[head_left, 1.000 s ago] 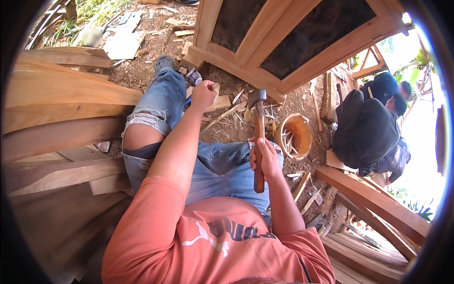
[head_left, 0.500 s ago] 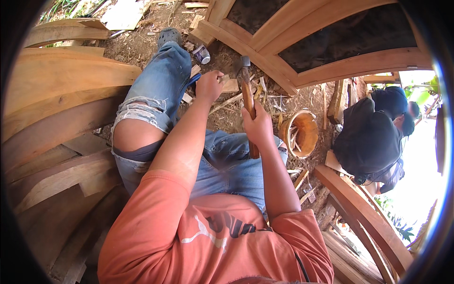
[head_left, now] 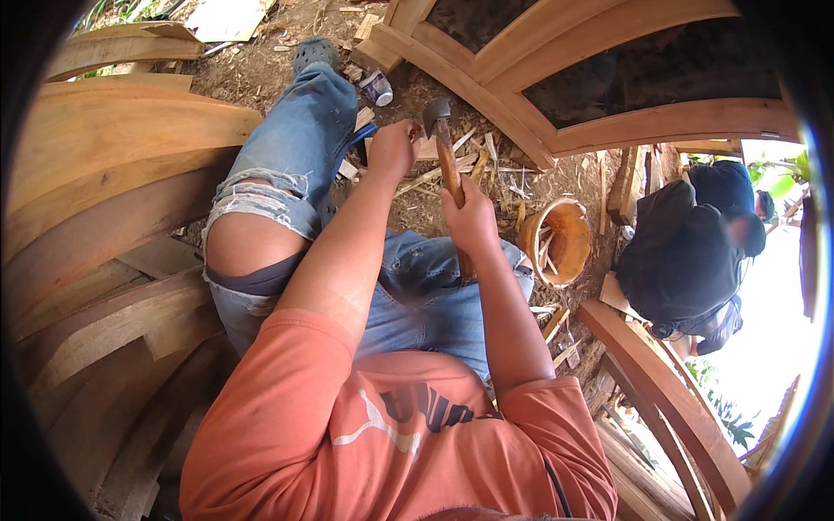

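Note:
My right hand (head_left: 469,217) is wrapped round the wooden handle of a hammer (head_left: 448,161), whose dark metal head points away from me. The handle's lower end hangs over my lap. Close to the left of the hammer head is my left hand (head_left: 395,149), its fingers closed in a pinch. Anything between those fingertips is too small or hidden to name. Beside the left hand, next to my jeans leg, shows a blue long, narrow thing (head_left: 361,135), partly covered. A pale wood piece (head_left: 427,149) lies behind the hands on the ground.
Curved wooden boards (head_left: 130,130) are stacked at my left. A wooden frame with dark panels (head_left: 539,122) stands at the far right. A bucket (head_left: 563,243) holds wood sticks. Another person (head_left: 686,252) bends down at the right. A small tub (head_left: 377,89) lies among wood scraps.
The hammer head has tipped slightly left, closer to my left hand. My left hand has shifted a little to the right. The whole view has moved slightly.

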`<action>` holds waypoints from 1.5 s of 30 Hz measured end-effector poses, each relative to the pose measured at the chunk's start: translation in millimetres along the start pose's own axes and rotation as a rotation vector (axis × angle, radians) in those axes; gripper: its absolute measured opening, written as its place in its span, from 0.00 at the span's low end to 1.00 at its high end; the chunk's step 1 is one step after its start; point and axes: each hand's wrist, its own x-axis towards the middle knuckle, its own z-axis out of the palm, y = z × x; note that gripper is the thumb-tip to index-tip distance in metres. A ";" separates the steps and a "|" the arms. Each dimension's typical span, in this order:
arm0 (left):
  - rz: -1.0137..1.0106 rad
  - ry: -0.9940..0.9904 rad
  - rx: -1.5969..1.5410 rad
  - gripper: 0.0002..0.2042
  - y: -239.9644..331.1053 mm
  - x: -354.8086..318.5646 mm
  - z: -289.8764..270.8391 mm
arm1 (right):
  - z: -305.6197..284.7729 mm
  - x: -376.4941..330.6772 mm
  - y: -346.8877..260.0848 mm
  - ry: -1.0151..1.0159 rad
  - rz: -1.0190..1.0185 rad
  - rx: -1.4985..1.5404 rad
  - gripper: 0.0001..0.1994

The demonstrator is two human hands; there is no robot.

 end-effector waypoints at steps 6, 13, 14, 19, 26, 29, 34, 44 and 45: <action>0.005 0.005 -0.084 0.12 7.9 -5.5 -2.8 | 2.9 -0.5 -0.5 0.010 0.015 -0.037 0.20; 0.014 -0.006 -0.047 0.11 13.1 -5.6 -5.5 | 0.0 3.0 -2.6 -0.011 0.054 -0.122 0.23; 0.041 0.023 -0.067 0.11 14.1 -5.7 -6.2 | 1.2 0.7 -4.4 0.005 0.039 -0.122 0.23; 0.089 0.026 -0.021 0.11 32.4 0.9 -13.3 | -6.1 2.5 -5.6 0.042 0.004 -0.119 0.21; 0.090 0.044 -0.048 0.10 23.8 0.2 -6.3 | -3.1 4.0 -1.8 0.039 -0.031 -0.182 0.19; 0.081 -0.017 -0.001 0.11 22.2 -0.2 -1.1 | 6.9 5.3 15.7 0.031 0.017 -0.223 0.18; 0.026 -0.030 0.007 0.12 16.2 2.3 -0.9 | 5.1 13.3 7.2 -0.032 0.019 -0.275 0.17; 0.080 -0.039 0.035 0.11 20.1 2.9 -4.0 | 13.0 11.8 23.7 0.029 0.028 -0.207 0.17; 0.081 -0.020 0.027 0.11 11.0 0.3 -1.9 | 10.2 19.5 16.4 0.030 0.005 -0.213 0.17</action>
